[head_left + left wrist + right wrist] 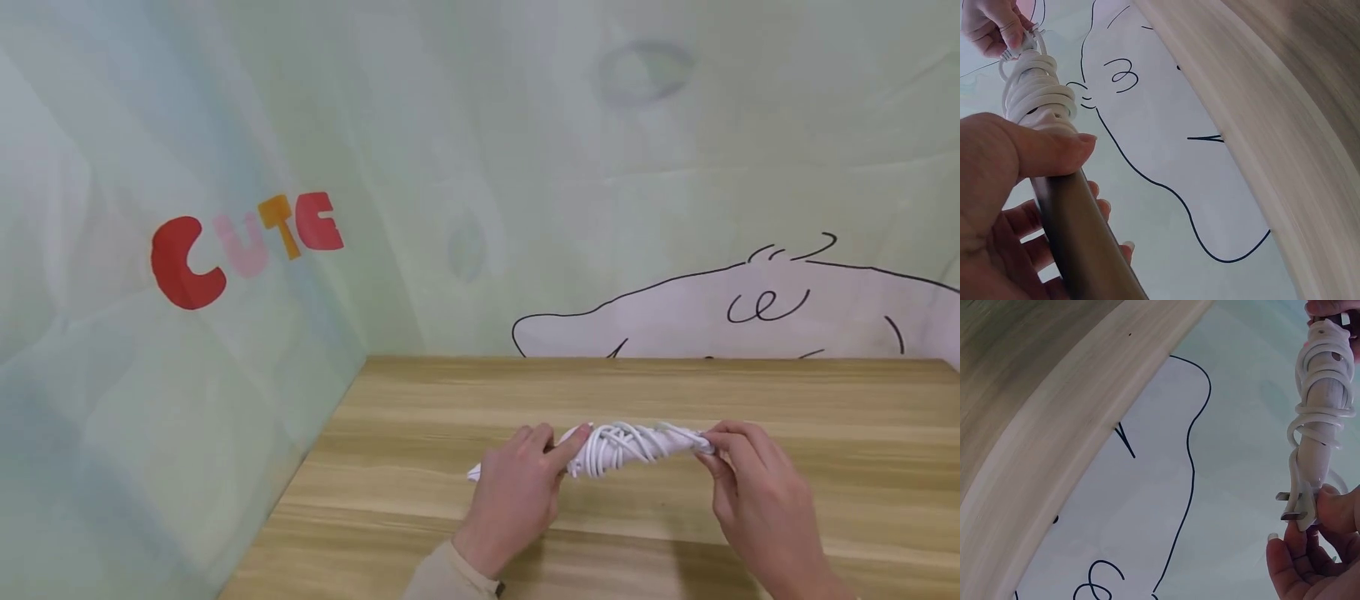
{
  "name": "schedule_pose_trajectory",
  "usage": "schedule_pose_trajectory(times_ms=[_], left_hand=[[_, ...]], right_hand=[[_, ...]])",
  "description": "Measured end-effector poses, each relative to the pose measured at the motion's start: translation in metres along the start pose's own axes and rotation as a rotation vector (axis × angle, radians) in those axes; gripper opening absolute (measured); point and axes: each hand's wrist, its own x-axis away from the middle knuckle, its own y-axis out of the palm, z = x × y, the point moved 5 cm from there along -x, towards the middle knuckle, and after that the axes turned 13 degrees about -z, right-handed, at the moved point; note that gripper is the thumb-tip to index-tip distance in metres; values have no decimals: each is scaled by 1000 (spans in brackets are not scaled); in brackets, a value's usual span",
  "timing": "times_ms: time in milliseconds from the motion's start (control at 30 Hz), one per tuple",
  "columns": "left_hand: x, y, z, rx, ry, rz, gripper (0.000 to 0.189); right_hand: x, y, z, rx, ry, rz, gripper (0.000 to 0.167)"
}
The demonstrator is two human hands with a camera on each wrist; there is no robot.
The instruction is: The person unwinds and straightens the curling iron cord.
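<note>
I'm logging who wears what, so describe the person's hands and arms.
Both the left hand and the right hand are bare, with no gloves or rings showing. A cream-coloured sleeve covers the left forearm, with a small dark piece, unclear what, at its cuff. No right sleeve shows.

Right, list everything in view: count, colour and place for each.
Table: 1, wood-brown, foreground.
Backdrop: 1, pale green, behind and left of the table.
Letters: 4, red C, pale pink U, orange T, pinkish-red E, left part of the backdrop.
Drawing: 1, whitish with black lines, on the backdrop beyond the table.
Ovals: at least 2, faint grey, on the backdrop.
Rod: 1, white and grey-brown, seen against the table in the head view.
Cord: 1, white, wound round the rod.
Plug: 1, white, grey-pronged, by the rod's cord-wound end.
Sleeve: 1, beige, left wrist.
Left grip: 1, bare, round the rod.
Right grip: 1, bare, pinching the plug.
</note>
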Motion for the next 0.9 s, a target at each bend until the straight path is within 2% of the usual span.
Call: schedule_pose_trajectory(times_ms=[200, 333, 467, 567, 600, 700, 767, 833, 900], left_hand=[[1, 0, 4, 0, 4, 14, 55], [1, 0, 5, 21, 26, 26, 54], [0, 1, 3, 117, 37, -27, 57], [-2, 0, -1, 232, 12, -80, 59], [-2, 0, -2, 267, -1, -90, 60], [-3, -1, -6, 364, -37, -98, 60], [-3, -2, -7, 402, -51, -95, 60], [-2, -2, -7, 425, -56, -95, 60], [-2, -3, -7, 432, -54, -92, 60]], right_hand=[[0, 3, 5, 67, -36, 25, 56], [0, 4, 7, 72, -17, -2, 56], [-3, 3, 9, 28, 7, -27, 54], [-6, 1, 11, -75, 47, -60, 28], [-7, 1, 14, -135, 79, -72, 21], [-8, 1, 22, -317, 243, -111, 33], [-7, 2, 27, -413, 372, -131, 30], [-4, 3, 31, -462, 486, -138, 23], [-2, 2, 33, -472, 545, -128, 20]])
